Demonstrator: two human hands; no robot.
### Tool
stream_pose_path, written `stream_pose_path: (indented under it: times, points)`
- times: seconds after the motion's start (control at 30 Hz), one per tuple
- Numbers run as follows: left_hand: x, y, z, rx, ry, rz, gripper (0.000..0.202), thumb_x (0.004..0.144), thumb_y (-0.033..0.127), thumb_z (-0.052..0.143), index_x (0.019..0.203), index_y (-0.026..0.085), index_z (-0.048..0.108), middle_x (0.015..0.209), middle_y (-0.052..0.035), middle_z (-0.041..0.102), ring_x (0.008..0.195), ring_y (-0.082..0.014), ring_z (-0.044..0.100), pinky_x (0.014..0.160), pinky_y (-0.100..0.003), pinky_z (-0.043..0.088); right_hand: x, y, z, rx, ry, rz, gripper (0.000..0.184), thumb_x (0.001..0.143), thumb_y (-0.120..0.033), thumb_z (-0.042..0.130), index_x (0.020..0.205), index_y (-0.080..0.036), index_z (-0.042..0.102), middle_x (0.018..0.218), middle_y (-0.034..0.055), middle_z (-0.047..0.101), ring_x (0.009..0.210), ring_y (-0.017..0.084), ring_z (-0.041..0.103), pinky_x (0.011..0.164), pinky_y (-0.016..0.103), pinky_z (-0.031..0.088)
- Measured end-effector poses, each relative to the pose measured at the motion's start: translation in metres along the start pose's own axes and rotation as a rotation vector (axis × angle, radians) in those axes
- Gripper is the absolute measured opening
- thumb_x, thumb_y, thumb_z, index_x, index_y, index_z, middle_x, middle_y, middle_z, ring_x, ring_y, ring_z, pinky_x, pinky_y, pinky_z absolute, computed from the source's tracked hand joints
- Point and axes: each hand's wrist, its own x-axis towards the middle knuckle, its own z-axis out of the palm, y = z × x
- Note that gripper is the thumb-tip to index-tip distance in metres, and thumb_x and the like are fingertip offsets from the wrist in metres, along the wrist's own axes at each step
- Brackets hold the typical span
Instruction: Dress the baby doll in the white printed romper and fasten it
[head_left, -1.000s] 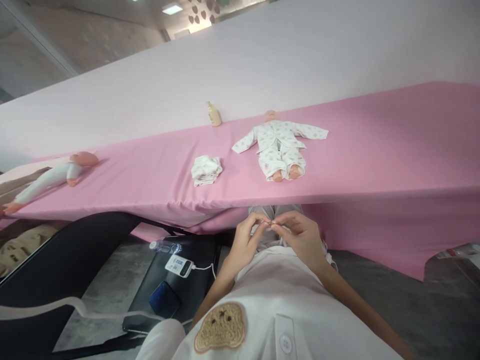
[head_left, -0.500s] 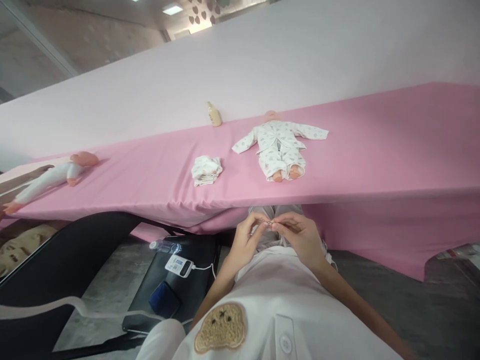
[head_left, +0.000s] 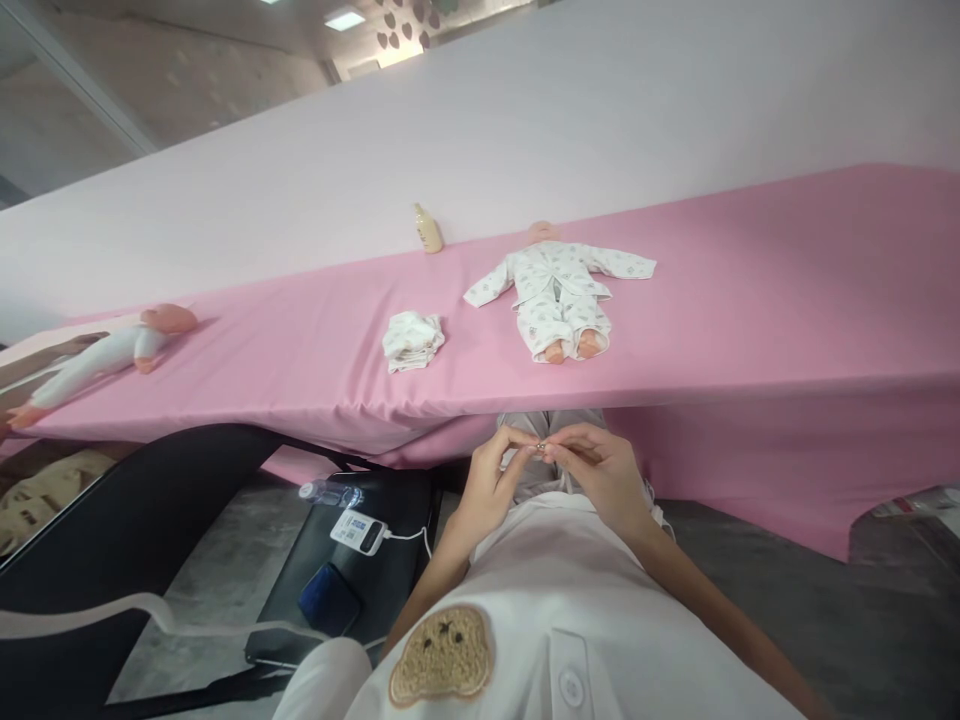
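Observation:
My left hand (head_left: 495, 475) and my right hand (head_left: 596, 470) meet in front of my waist, just short of the table's front edge. Between their fingertips they pinch a tiny shiny metallic piece (head_left: 541, 447), too small to name. Beyond them, on the pink cloth, a baby doll (head_left: 589, 344) lies on its back in a white patterned jacket (head_left: 547, 268) and matching trousers (head_left: 551, 318). To its left sits a folded white patterned cloth (head_left: 412, 341). A cream pump bottle (head_left: 428, 230) stands behind that, near the wall.
The pink-covered table (head_left: 765, 300) runs across the view. At far left, a person's arm (head_left: 45, 365) reaches beside another doll (head_left: 112, 360). A black chair (head_left: 300, 590) on my left bears a water bottle (head_left: 330, 493), a white cabled device (head_left: 358, 532) and a dark blue phone-like object (head_left: 328, 599).

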Motion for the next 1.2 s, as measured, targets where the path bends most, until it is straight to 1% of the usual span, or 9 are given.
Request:
stream_pose_path:
  times: [0.13,0.3,0.43,0.63,0.73,0.87,0.93,1.2]
  points:
    - [0.000,0.001,0.000,-0.001,-0.002,0.002,0.016,0.090,0.029,0.050,0.087,0.016,0.059,0.087,-0.0047,0.065,0.083,-0.0154,0.060,0.077,-0.026,0.047,0.000,-0.001,0.000,-0.008,-0.010,0.003,0.012,0.070,-0.031,0.071,0.070,-0.019,0.067,0.065,0.0019,0.070,0.062,0.016,0.066,0.063,0.028,0.057]
    - [0.000,-0.001,0.000,0.007,0.002,0.028,0.013,0.090,0.026,0.050,0.088,0.017,0.059,0.087,-0.0031,0.065,0.082,-0.0138,0.059,0.076,-0.025,0.046,0.000,-0.002,0.001,-0.004,0.009,0.000,0.016,0.067,-0.032,0.073,0.069,-0.019,0.066,0.066,0.0022,0.069,0.063,0.016,0.066,0.063,0.029,0.057]
    - [0.000,-0.001,0.001,0.026,0.015,0.027,0.013,0.090,0.027,0.051,0.087,0.017,0.059,0.086,-0.0029,0.065,0.082,-0.0141,0.060,0.075,-0.025,0.046,-0.001,0.000,0.002,0.013,0.032,0.003,0.016,0.065,-0.030,0.075,0.068,-0.019,0.064,0.066,0.0013,0.069,0.065,0.015,0.066,0.063,0.027,0.057]
    - [0.000,-0.002,0.000,0.048,0.006,0.050,0.011,0.090,0.025,0.050,0.088,0.018,0.058,0.088,-0.0021,0.064,0.083,-0.0134,0.060,0.077,-0.024,0.046,-0.002,0.004,0.003,0.013,0.044,-0.021,0.015,0.066,-0.027,0.075,0.069,-0.019,0.063,0.069,0.0011,0.069,0.068,0.015,0.067,0.065,0.027,0.056]
    - [0.000,-0.002,-0.001,0.085,0.000,0.058,0.013,0.091,0.026,0.049,0.088,0.017,0.059,0.089,-0.0032,0.064,0.085,-0.0144,0.060,0.077,-0.025,0.046,-0.003,0.007,0.003,-0.005,0.055,-0.062,0.014,0.068,-0.027,0.073,0.070,-0.019,0.062,0.070,0.0013,0.070,0.070,0.016,0.067,0.068,0.028,0.056]
    - [0.001,0.000,-0.001,0.123,-0.007,0.059,0.015,0.091,0.027,0.048,0.089,0.017,0.059,0.088,-0.0031,0.064,0.085,-0.0144,0.059,0.077,-0.025,0.046,-0.004,0.015,0.001,-0.076,0.065,-0.189,0.007,0.072,-0.021,0.069,0.073,-0.020,0.062,0.073,0.0004,0.069,0.074,0.015,0.067,0.072,0.028,0.055]
    - [0.001,0.000,-0.001,0.127,-0.007,0.057,0.015,0.091,0.027,0.048,0.089,0.017,0.059,0.088,-0.0033,0.064,0.084,-0.0146,0.059,0.077,-0.026,0.046,-0.005,0.019,0.000,-0.118,0.065,-0.228,0.005,0.075,-0.019,0.067,0.075,-0.021,0.063,0.075,0.0002,0.069,0.076,0.015,0.067,0.073,0.028,0.054]
    - [0.002,-0.002,0.000,0.121,-0.007,0.080,0.013,0.092,0.025,0.048,0.090,0.018,0.058,0.088,-0.0025,0.063,0.084,-0.0140,0.059,0.076,-0.025,0.045,-0.004,0.019,0.001,-0.112,0.060,-0.246,0.004,0.076,-0.021,0.066,0.073,-0.021,0.062,0.077,0.0010,0.071,0.078,0.016,0.068,0.074,0.029,0.055]
